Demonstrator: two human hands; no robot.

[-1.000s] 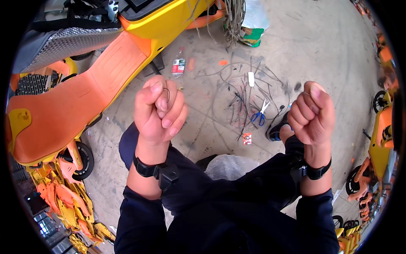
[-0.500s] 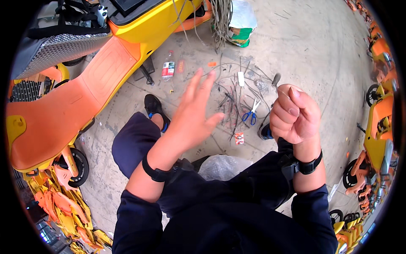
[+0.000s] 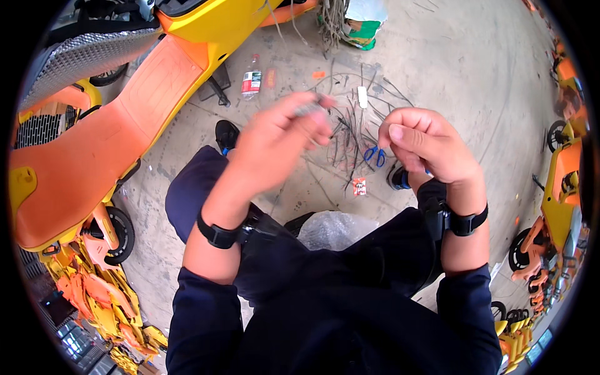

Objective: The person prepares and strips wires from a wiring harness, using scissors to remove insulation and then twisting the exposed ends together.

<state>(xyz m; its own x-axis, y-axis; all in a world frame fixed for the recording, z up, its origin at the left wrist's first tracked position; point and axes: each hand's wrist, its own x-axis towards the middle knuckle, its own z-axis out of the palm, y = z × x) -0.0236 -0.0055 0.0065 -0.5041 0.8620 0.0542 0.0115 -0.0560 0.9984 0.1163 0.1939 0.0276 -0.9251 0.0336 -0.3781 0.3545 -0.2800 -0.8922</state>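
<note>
My left hand (image 3: 265,147) is raised over the floor, its fingers curled round a small dark grey piece (image 3: 315,106); motion smears it and I cannot make out its kind. To the right, my right hand (image 3: 431,144) is closed in a pinch, thumb against fingers. Anything between those fingertips is too small to tell. Below and between the hands, a loose heap of dark cable pieces (image 3: 350,134) lies on the floor. Blue-handled scissors (image 3: 375,156) rest there, partly behind my right fingertips. A white tag-like piece (image 3: 362,97) lies on the cables, and a small red packet (image 3: 359,186) nearer me.
An orange and yellow scooter body (image 3: 125,125) stands close on the left. A clear bottle with a red label (image 3: 252,78) lies on the floor ahead. Grey cables (image 3: 332,22) hang beside a white and green bag (image 3: 362,31). Bubble wrap (image 3: 334,230) sits between my legs. More scooters (image 3: 559,181) line the right.
The dark grey piece, earlier above my right fist, now shows in my left hand. My left hand has closed from spread fingers, and my right hand has shifted left into a pinch.
</note>
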